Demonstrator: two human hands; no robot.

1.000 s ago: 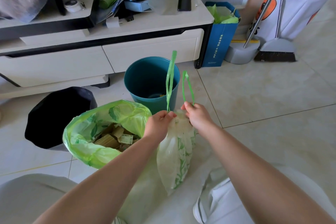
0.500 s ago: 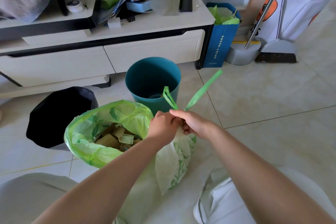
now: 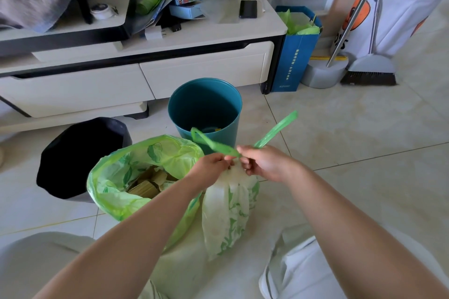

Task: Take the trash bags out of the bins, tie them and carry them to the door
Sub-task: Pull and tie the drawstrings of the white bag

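A small white trash bag (image 3: pixel 228 213) with green leaf print hangs gathered at its neck between my hands. My left hand (image 3: pixel 211 165) pinches the neck and one green drawstring loop (image 3: pixel 211 143) that slants left. My right hand (image 3: pixel 264 164) grips the other drawstring (image 3: pixel 277 130), which stretches up to the right. The two strings cross at my fingertips. To the left stands an open green trash bag (image 3: pixel 136 177) holding cardboard scraps. Behind it are a teal bin (image 3: pixel 206 109) without a bag and a black bin (image 3: pixel 80 158).
A low white TV cabinet (image 3: pixel 194 65) runs along the back with a phone and boxes on top. A blue paper bag (image 3: pixel 295 56), a broom with dustpan (image 3: pixel 366 70) and a white shopping bag (image 3: pixel 398 12) stand at the right. Tiled floor (image 3: pixel 352 128) stretches to the right.
The drawstrings stood upright a second ago. They now cross and slant apart, one left and one right, with my hands drawn close together at the bag's neck.
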